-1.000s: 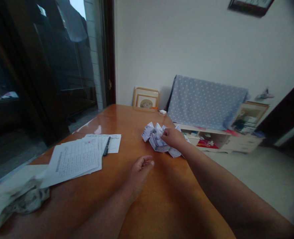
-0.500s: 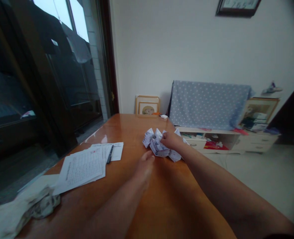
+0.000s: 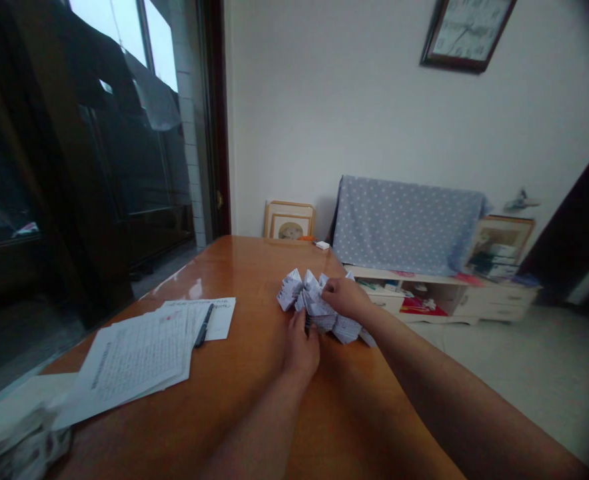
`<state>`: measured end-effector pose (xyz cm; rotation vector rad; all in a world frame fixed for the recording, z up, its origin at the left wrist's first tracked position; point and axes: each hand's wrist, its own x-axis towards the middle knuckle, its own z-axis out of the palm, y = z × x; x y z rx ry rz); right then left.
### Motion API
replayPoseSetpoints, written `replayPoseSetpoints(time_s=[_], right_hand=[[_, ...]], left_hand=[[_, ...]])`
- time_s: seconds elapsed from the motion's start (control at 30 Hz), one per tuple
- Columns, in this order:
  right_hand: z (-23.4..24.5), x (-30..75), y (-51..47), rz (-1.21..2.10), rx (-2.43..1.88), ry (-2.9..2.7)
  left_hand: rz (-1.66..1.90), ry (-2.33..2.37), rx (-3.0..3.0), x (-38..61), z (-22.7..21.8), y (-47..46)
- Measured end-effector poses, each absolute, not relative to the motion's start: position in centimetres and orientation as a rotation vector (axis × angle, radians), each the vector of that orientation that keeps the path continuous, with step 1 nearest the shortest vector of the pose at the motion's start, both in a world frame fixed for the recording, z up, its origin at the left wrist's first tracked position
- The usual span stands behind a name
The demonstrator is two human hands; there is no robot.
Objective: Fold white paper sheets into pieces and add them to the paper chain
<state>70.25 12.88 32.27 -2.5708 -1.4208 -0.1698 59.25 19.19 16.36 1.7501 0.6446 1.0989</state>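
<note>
A folded piece of printed white paper [image 3: 299, 297], with several pointed pleats, lies on the orange-brown wooden table [image 3: 254, 267] near its right edge. My right hand [image 3: 343, 297] is closed on its top right part, fingers pinching the folds. My left hand [image 3: 302, 347] has reached its near side; the fingertips touch or grip the lower edge, partly hidden by the hand's back.
Several printed sheets [image 3: 139, 350] with a dark pen [image 3: 203, 325] on them lie left of my hands. Crumpled cloth or paper [image 3: 14, 440] sits at the near left corner. Beyond the table stand a framed picture [image 3: 289, 221], a dotted blue cover [image 3: 404, 223] over a low cabinet, and a wall clock [image 3: 462, 33].
My left hand slid forward across the table from a loose resting pose to the folded paper's near edge. My right hand stayed on the paper. The camera tilted up a little.
</note>
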Motion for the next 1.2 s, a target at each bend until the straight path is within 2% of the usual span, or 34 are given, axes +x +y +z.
replayPoseSetpoints(time_s=[1.2], right_hand=[[32.6,71.0,14.5,-0.061,-2.64,-1.549]], left_hand=[[1.048,0.711,1.845,58.9,17.0,18.0]])
